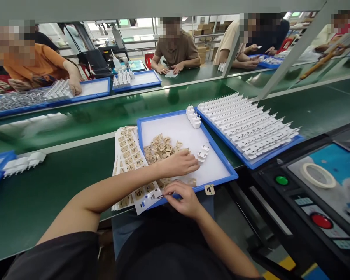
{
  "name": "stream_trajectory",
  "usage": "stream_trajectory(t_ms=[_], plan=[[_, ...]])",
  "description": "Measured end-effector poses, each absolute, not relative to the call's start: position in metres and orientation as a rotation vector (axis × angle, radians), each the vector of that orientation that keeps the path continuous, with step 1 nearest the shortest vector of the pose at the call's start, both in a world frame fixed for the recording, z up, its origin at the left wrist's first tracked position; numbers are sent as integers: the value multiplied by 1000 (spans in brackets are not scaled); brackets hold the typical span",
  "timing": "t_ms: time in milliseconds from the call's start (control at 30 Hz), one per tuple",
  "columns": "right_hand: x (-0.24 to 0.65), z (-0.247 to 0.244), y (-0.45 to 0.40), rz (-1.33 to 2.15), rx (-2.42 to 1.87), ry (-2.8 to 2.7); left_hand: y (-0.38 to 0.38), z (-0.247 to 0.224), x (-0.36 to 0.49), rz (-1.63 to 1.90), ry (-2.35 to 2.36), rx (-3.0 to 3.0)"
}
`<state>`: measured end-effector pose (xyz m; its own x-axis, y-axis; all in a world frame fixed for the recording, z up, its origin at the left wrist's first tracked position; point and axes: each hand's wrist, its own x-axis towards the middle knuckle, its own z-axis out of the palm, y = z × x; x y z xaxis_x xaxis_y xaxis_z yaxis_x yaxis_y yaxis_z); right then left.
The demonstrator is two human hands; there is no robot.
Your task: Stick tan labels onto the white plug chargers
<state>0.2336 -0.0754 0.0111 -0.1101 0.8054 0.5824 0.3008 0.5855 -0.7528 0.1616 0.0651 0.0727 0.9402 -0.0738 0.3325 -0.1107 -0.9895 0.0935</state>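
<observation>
while left hand (179,163) nears three plugs (203,152), right hand (183,198) grips tweezers (162,196)

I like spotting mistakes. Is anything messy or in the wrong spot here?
One small tan label hangs off the front rim of the blue tray, away from the loose pile of labels inside it. Nothing looks spilled or broken.

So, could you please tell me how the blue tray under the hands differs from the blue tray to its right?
The near tray holds a loose heap of tan pieces and a few white plugs, with much white floor bare; the right tray is packed with white plugs in neat rows. The left hand reaches into the near tray; no hand touches the right one. Both are blue-rimmed and lie on the green table.
</observation>
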Motion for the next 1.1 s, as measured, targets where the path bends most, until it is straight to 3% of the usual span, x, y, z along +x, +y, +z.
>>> stream_trajectory(t_ms=[200,467,933,1100], plan=[[237,15,-77,613,-920,-1613,17,91,68,934,592,2331],[233,19,-76,897,-905,-1466,-53,36,4,1156,937,1681],[190,45,-86,1335,-761,-1350,-69,17,5,1246,918,1676],[187,48,-86,1239,-881,-1275,-65,21,2,1392,957,1908]])
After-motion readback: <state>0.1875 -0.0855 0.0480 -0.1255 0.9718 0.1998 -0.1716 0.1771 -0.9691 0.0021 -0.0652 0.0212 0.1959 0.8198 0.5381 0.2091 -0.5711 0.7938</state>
